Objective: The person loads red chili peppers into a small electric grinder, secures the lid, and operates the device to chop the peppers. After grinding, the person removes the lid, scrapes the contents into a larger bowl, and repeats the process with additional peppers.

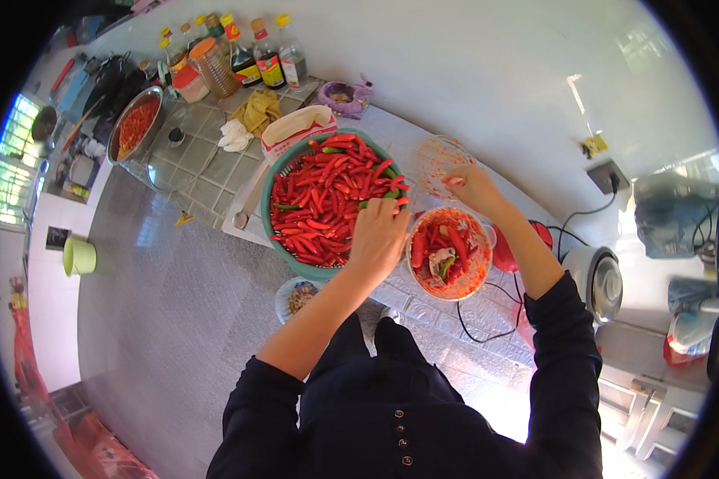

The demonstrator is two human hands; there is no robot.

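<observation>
Red chili peppers (320,191), with a few green ones, fill a round green plastic basket (268,230) on the counter. My left hand (380,230) reaches over the basket's right edge, its fingertips among the peppers; whether they grip one is hidden. To its right stands a clear chopper bowl (485,263) holding whole red peppers, a green one and chopped red bits around a blade. Above this bowl, my right hand (470,185) is closed with its fingers curled near a clear round lid (434,155) spotted with chopped pepper; what it holds, if anything, is unclear.
A tissue box (296,132), yellow cloth (257,112) and purple dish (343,99) stand behind the basket. Sauce bottles (268,60) line the wall. A metal basin (156,123) of chopped red pepper is at left. A red chopper motor (506,251), black cord (485,340) and rice cooker (599,287) are at right.
</observation>
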